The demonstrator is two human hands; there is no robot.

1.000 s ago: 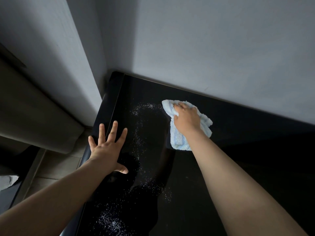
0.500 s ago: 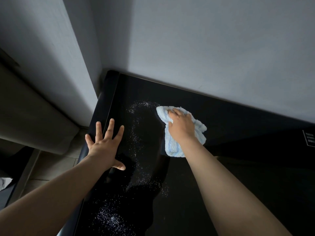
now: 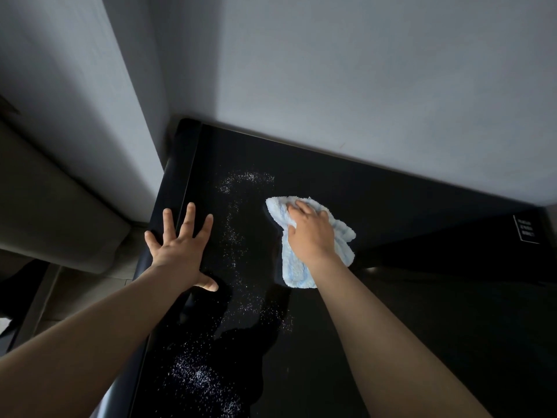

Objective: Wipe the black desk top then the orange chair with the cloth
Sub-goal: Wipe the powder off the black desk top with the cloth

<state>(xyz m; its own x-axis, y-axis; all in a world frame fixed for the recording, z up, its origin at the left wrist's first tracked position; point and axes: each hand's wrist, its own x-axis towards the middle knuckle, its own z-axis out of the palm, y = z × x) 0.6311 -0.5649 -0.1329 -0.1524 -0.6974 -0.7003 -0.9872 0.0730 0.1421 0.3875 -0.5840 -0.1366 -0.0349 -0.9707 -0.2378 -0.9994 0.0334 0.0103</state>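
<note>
A: Entry, head view. Largest first?

B: Grey wall [image 3: 361,70], meeting in a corner at the upper left. The black desk top [image 3: 422,327] sits against it, glossy, with dark reflections of the arms.

A: Anything left of the desk?

B: A grey-brown padded piece [image 3: 60,206] lies lower than the desk and apart from it. I cannot tell what it is.

A: Hands?

B: The left hand [image 3: 180,251] lies flat on the desk's left edge, fingers straight and spread, thumb out to the side, holding nothing. The right hand [image 3: 310,236] is further in, toward the wall, palm down on the cloth [image 3: 297,271].

A: Finger state, right?

B: Bent over the bunched fabric, grasping it and pressing it onto the desk surface.

A: Cloth position?

B: On the desk top under the right hand. It is pale blue and white, crumpled, and shows past the fingertips, on the right and below the wrist.

A: Residue?

B: White specks [image 3: 238,233] run in a thin trail between the two hands, just left of the cloth. A denser patch lies near the bottom edge.

A: Smallest item?

B: A small white-outlined label [image 3: 527,233] at the far right of the desk; its text is unreadable.
</note>
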